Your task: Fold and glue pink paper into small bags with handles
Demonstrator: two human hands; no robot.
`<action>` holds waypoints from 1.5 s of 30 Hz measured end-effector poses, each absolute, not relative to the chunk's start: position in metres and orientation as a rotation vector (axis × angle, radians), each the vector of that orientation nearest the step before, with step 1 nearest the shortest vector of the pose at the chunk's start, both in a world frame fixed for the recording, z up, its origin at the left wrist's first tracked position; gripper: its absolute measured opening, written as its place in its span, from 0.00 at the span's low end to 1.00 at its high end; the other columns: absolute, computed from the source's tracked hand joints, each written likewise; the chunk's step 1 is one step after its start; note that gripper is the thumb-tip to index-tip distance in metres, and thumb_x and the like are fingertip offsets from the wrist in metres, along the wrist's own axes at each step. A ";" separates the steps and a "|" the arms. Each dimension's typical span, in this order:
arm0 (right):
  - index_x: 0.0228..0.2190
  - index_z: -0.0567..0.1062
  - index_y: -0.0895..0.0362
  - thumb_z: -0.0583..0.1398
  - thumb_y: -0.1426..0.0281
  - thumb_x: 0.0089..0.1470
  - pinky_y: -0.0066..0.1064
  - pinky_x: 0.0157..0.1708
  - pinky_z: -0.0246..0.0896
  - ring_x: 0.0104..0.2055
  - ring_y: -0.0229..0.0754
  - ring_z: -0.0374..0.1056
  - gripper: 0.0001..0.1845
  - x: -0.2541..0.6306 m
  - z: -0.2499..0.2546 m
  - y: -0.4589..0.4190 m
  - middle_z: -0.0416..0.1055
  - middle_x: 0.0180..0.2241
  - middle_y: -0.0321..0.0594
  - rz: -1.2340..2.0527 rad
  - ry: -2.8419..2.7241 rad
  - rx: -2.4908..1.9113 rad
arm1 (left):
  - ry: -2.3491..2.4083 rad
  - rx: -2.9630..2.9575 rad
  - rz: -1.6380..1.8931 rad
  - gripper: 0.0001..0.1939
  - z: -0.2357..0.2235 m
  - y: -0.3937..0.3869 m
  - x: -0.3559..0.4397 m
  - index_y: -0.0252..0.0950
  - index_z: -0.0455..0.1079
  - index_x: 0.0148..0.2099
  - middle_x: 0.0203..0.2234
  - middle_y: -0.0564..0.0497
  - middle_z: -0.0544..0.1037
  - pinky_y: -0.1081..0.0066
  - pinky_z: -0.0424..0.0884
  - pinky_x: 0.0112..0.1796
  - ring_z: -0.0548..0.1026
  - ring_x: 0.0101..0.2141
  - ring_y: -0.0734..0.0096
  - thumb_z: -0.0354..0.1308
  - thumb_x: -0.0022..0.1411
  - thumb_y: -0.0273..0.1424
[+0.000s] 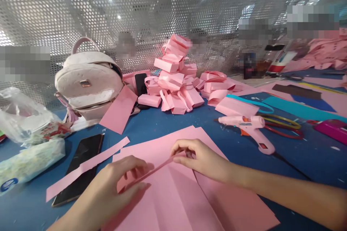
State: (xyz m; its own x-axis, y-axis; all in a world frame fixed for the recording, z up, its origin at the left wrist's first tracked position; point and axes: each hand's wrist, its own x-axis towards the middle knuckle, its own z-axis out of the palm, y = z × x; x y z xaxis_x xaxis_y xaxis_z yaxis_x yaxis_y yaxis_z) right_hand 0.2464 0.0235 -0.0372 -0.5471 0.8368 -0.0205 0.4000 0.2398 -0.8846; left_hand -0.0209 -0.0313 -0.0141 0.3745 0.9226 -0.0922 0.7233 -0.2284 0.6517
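Both my hands pinch a folded edge of a pink paper sheet (176,195) that lies on other pink sheets on the blue table (238,148). My left hand (119,184) is closed on the near left end of the raised fold. My right hand (197,157) is closed on its far right end. The fold stands up as a thin ridge between the two hands.
A black phone (81,166) lies left under a pink paper strip (89,164). A white backpack (89,79) and plastic bags (27,122) stand at the left. A heap of folded pink paper pieces (176,75) sits behind. A pink glue gun (249,130) and scissors (284,126) lie right.
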 end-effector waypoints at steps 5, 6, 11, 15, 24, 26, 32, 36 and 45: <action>0.35 0.77 0.56 0.60 0.72 0.56 0.28 0.30 0.55 0.30 0.36 0.62 0.05 0.242 -0.036 0.015 0.75 0.33 0.35 1.321 -2.027 -1.065 | 1.368 1.954 0.347 0.14 -0.014 -0.037 -0.017 0.46 0.73 0.50 0.41 0.54 0.80 0.74 0.72 0.40 0.77 0.38 0.69 0.55 0.63 0.30; 0.34 0.77 0.56 0.58 0.76 0.55 0.27 0.30 0.55 0.30 0.36 0.62 0.07 0.242 -0.035 0.015 0.75 0.33 0.35 1.311 -2.025 -1.039 | 1.348 1.929 0.366 0.14 -0.013 -0.038 -0.018 0.46 0.73 0.50 0.41 0.54 0.80 0.74 0.72 0.41 0.77 0.39 0.69 0.55 0.63 0.31; 0.28 0.77 0.56 0.51 0.87 0.47 0.26 0.32 0.56 0.33 0.35 0.66 0.20 0.245 -0.034 0.019 0.74 0.34 0.34 1.236 -2.079 -0.947 | 1.136 1.983 0.464 0.17 -0.010 -0.042 -0.019 0.49 0.73 0.54 0.46 0.53 0.79 0.74 0.72 0.46 0.77 0.40 0.70 0.56 0.65 0.31; 0.30 0.77 0.57 0.51 0.87 0.47 0.26 0.30 0.56 0.32 0.35 0.64 0.20 0.244 -0.032 0.017 0.73 0.33 0.35 1.131 -2.234 -0.897 | 0.957 2.337 0.499 0.22 -0.021 -0.044 -0.014 0.48 0.65 0.63 0.59 0.47 0.70 0.67 0.71 0.53 0.71 0.55 0.60 0.55 0.69 0.38; 0.37 0.73 0.57 0.63 0.78 0.50 0.30 0.39 0.60 0.39 0.40 0.68 0.11 0.240 -0.039 0.009 0.73 0.37 0.37 0.788 -2.409 -0.954 | 0.694 2.939 0.343 0.34 -0.058 -0.036 -0.016 0.36 0.48 0.72 0.62 0.41 0.69 0.60 0.66 0.56 0.70 0.57 0.55 0.45 0.72 0.48; 0.36 0.74 0.56 0.64 0.76 0.53 0.30 0.38 0.59 0.38 0.39 0.67 0.07 0.239 -0.042 0.009 0.73 0.36 0.36 0.749 -2.420 -0.980 | 0.708 2.937 0.339 0.33 -0.060 -0.036 -0.016 0.35 0.49 0.72 0.62 0.41 0.68 0.60 0.64 0.57 0.69 0.57 0.55 0.43 0.73 0.47; 0.32 0.77 0.57 0.59 0.77 0.60 0.31 0.35 0.55 0.35 0.39 0.62 0.07 0.241 -0.038 0.004 0.71 0.32 0.36 0.458 -2.584 -0.778 | 0.849 2.916 0.348 0.27 -0.063 -0.044 -0.013 0.38 0.55 0.69 0.61 0.46 0.69 0.57 0.60 0.60 0.67 0.59 0.57 0.35 0.76 0.41; 0.32 0.78 0.57 0.61 0.70 0.60 0.33 0.35 0.54 0.36 0.41 0.60 0.06 0.242 -0.029 0.003 0.71 0.32 0.38 0.365 -2.692 -0.739 | 0.898 2.932 0.378 0.25 -0.058 -0.046 -0.011 0.38 0.59 0.68 0.58 0.46 0.73 0.58 0.60 0.61 0.68 0.59 0.59 0.34 0.76 0.38; 0.27 0.75 0.56 0.60 0.75 0.54 0.40 0.31 0.47 0.32 0.44 0.59 0.06 0.246 -0.022 -0.007 0.71 0.28 0.39 0.107 -2.891 -0.718 | 0.862 2.819 0.392 0.29 -0.058 -0.040 -0.012 0.40 0.57 0.68 0.56 0.45 0.75 0.57 0.59 0.61 0.68 0.58 0.56 0.36 0.74 0.47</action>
